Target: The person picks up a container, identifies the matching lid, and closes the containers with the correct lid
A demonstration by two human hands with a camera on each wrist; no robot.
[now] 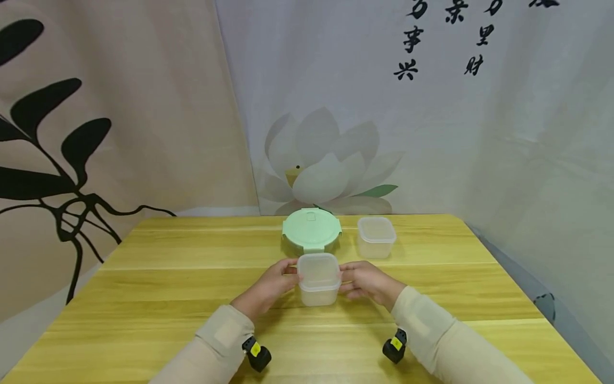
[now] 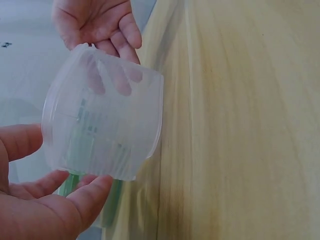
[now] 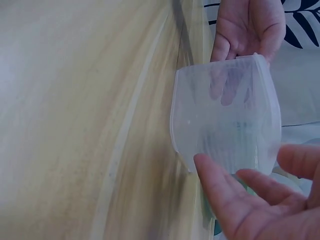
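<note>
A small translucent plastic food container [image 1: 318, 281] with a lid stands between the two hands in the middle of the head view. My left hand [image 1: 270, 285] touches its left side with fingers fairly straight; in the left wrist view the thumb [image 2: 22, 141] is at the lid's edge. From the opposite side, my right hand [image 1: 368, 282] reaches to the container, fingertips at its wall and thumb [image 3: 300, 159] near the lid's rim. Whether the container's base rests on the table cannot be told.
Just behind the container sits a round box with a pale green clip lid [image 1: 312, 229]. To its right is a second translucent lidded container [image 1: 376, 237]. All stand on a wooden table [image 1: 192, 290], with printed cloth [image 1: 307, 80] hanging behind its far edge.
</note>
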